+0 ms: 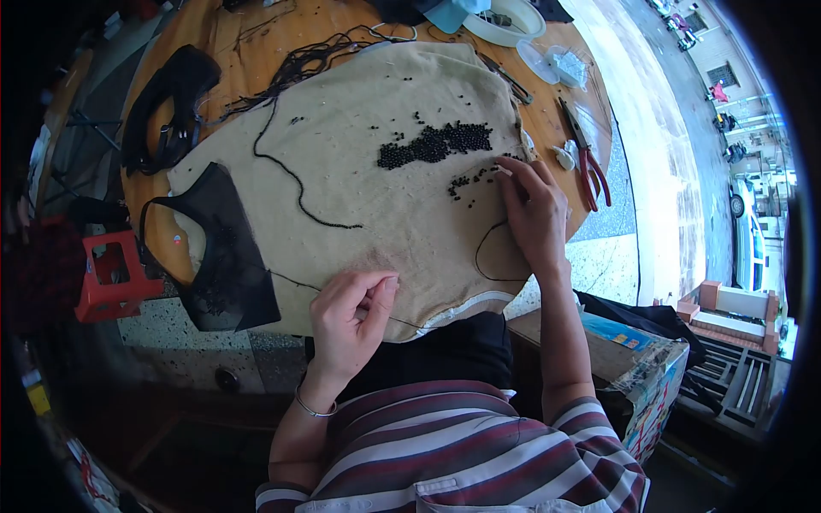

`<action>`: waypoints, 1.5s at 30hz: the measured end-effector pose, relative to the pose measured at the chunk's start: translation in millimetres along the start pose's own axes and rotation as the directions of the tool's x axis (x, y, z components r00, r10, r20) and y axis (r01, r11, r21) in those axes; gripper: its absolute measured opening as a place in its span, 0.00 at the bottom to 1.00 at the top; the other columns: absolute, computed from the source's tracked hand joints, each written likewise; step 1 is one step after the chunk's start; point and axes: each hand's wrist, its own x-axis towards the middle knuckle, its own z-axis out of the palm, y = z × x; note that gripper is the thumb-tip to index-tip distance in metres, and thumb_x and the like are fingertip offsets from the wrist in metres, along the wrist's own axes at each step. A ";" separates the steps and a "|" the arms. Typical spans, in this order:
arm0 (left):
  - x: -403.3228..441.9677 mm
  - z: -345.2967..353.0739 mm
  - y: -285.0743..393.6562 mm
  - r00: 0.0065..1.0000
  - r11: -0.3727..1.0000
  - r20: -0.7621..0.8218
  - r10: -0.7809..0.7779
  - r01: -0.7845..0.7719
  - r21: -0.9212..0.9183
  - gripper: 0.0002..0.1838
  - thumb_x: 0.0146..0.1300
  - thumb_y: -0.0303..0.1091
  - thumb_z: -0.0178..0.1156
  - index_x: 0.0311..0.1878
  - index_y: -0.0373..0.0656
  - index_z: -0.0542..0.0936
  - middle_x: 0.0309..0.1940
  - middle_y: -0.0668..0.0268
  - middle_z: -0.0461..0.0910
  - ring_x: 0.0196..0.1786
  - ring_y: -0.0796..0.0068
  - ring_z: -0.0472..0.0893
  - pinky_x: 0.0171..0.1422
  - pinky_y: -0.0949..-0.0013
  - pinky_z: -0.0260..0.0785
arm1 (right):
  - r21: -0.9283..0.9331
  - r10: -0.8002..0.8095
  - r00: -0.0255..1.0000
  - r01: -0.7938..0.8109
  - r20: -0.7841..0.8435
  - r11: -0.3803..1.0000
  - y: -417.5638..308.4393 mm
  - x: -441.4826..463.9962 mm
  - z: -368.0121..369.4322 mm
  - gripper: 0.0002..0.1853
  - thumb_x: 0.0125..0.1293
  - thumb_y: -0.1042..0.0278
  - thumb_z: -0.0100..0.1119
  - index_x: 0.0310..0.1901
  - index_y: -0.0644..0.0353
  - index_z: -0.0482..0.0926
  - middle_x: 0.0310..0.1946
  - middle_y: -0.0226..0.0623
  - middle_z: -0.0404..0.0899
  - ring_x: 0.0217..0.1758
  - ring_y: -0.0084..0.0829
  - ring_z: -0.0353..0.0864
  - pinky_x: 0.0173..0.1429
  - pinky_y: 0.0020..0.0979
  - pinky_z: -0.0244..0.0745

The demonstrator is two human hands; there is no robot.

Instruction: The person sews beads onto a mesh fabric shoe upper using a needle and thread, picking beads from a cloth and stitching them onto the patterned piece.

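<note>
My left hand is closed in a pinch above the near edge of a beige cloth. A thin dark thread runs into its fingers from the left. My right hand is also pinched, its fingertips beside a small scatter of black beads on the cloth. What those fingertips hold is too small to make out. A loop of dark thread lies below this hand. The main pile of black beads is just beyond. A strung black bead strand curves across the cloth's left half.
Red-handled pliers lie right of the cloth on the wooden table. Several dark strands are heaped at the back, near a white bowl. A black mesh piece lies left. A red stool stands beyond.
</note>
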 end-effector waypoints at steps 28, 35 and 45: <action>31.2 -203.7 -4.3 0.912 0.952 0.281 -0.299 0.263 0.157 0.42 0.48 0.24 0.67 0.66 0.48 0.56 0.45 0.62 0.70 0.47 0.76 0.75 0.54 0.70 0.69 | 0.546 -0.081 0.987 -0.010 0.142 0.838 -60.2 -30.0 -20.2 0.03 0.69 0.77 0.47 0.41 0.63 0.71 0.43 0.38 0.76 0.45 0.26 0.74 0.47 0.29 0.72; -13.4 -205.2 55.8 0.981 0.954 0.162 -0.108 0.148 -0.261 0.18 0.59 0.21 0.61 0.54 0.37 0.76 0.45 0.70 0.78 0.46 0.83 0.76 0.53 0.77 0.69 | 0.757 -0.524 0.673 -0.084 0.522 0.648 -124.7 -62.4 20.6 0.02 0.72 0.74 0.43 0.41 0.61 0.65 0.49 0.46 0.75 0.54 0.33 0.74 0.59 0.32 0.65; 0.7 -110.4 54.6 0.665 0.878 -0.728 0.170 -0.438 -0.195 0.29 0.58 0.19 0.62 0.64 0.39 0.69 0.48 0.63 0.75 0.47 0.80 0.76 0.52 0.77 0.70 | 0.841 -0.554 0.684 -0.168 0.474 0.514 -170.3 -131.7 -85.8 0.04 0.68 0.81 0.44 0.42 0.63 0.64 0.22 0.30 0.69 0.23 0.20 0.69 0.28 0.22 0.66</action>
